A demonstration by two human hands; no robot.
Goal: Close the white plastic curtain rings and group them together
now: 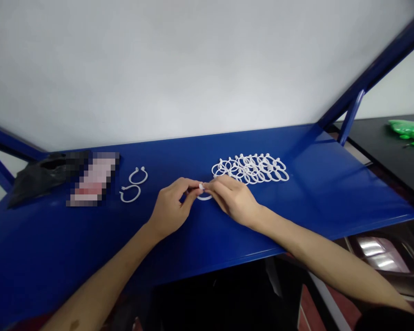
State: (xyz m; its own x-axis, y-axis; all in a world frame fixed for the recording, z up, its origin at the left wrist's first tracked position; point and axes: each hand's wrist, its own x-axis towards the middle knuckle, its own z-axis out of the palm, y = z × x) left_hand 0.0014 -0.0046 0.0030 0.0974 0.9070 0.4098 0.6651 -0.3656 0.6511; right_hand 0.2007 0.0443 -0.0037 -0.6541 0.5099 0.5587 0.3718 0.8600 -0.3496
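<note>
A white plastic ring (204, 198) is pinched between my two hands above the blue shelf. The fingers of my left hand (171, 205) close on its knobbed end from the left. From the other side, my right hand (235, 196) grips it with bent fingers, hiding part of the ring. Just beyond my right hand lies a group of several similar white rings (253, 169), overlapping in rows. Left of my hands are two separate white rings with gaps and knobbed ends, an upper one (145, 177) and a lower one (131, 201).
The blue shelf (200, 257) has a front edge close to my forearms. A blurred-out pink and white packet (98, 177) and a black plastic bag (34, 180) lie at the left. Blue metal posts (352, 115) flank the shelf; a green object (409, 129) rests on a black surface at right.
</note>
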